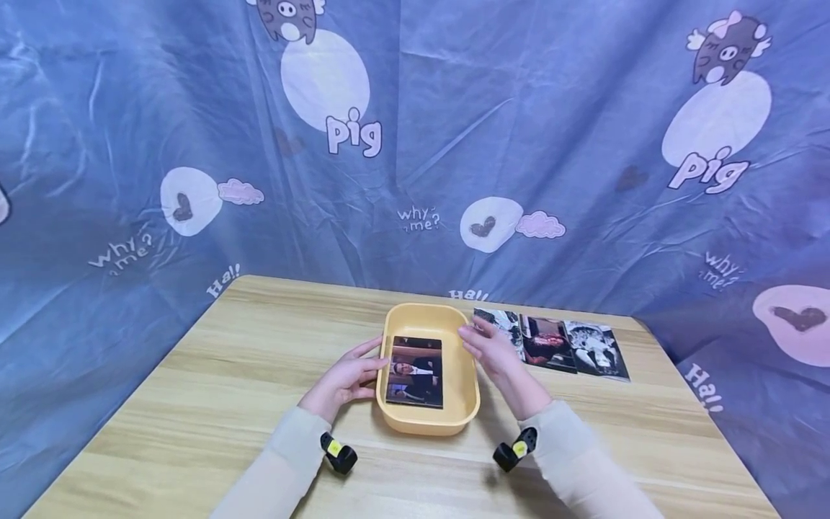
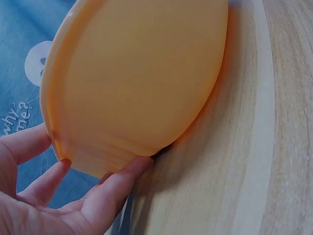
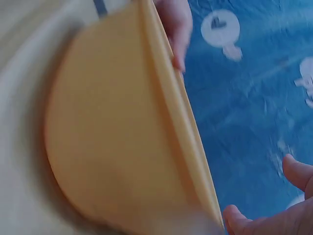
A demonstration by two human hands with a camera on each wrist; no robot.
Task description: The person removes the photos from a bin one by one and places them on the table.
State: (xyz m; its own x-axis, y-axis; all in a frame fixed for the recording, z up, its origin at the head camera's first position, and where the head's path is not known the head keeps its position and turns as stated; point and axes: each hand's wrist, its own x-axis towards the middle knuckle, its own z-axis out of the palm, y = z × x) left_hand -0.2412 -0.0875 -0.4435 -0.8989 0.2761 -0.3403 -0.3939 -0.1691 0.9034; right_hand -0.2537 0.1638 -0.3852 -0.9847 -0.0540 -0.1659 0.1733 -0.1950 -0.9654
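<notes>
Okay so my left hand pinches the side of a smooth, peachy-yellow, plastic-looking tub, a round-cornered rectangle just below the middle of the frame. My right hand is loosely spread by its upper right rim, gripping nothing, can't tell if a fingertip touches. Inside, toward the left wall, lies a flat, glossy-looking photo; underneath it all, pale wood-grain table.

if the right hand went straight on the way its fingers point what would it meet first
Probably the yellow tub: the right hand's fingers aim at its right-side rim, though their height over it is hard to judge.
</notes>
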